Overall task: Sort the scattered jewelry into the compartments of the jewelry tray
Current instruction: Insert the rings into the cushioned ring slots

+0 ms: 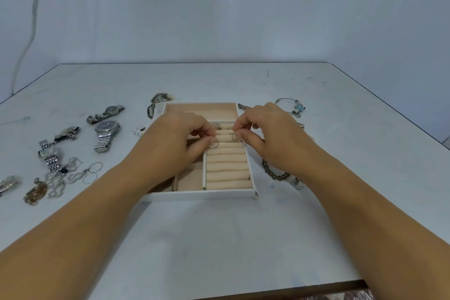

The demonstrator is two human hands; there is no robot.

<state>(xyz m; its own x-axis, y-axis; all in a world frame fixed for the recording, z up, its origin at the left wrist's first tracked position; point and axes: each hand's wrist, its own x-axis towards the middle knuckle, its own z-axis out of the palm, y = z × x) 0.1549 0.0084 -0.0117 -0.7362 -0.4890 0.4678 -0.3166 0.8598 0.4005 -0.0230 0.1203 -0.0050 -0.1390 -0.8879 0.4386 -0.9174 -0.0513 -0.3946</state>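
Both forearms stretch from six o'clock across the table [219, 238] and meet above the jewelry tray [202, 195]. The left hand [180, 139] pinches a thin hoop [213, 143] between thumb and forefinger. The right hand [270, 134] pinches a second hoop [236, 137] just beside it, toward two o'clock. Both hoops sit low over the padded rolls [227, 165] in the tray's right compartment; whether they touch the rolls I cannot tell. To seat them well, press each one edge-on into a groove between rolls, one at a time. A small piece [216, 126] at the rolls' twelve o'clock end, possibly a ring, is half hidden by fingers. Watches [107, 134] lie at nine o'clock and a chain [274, 172] at three.
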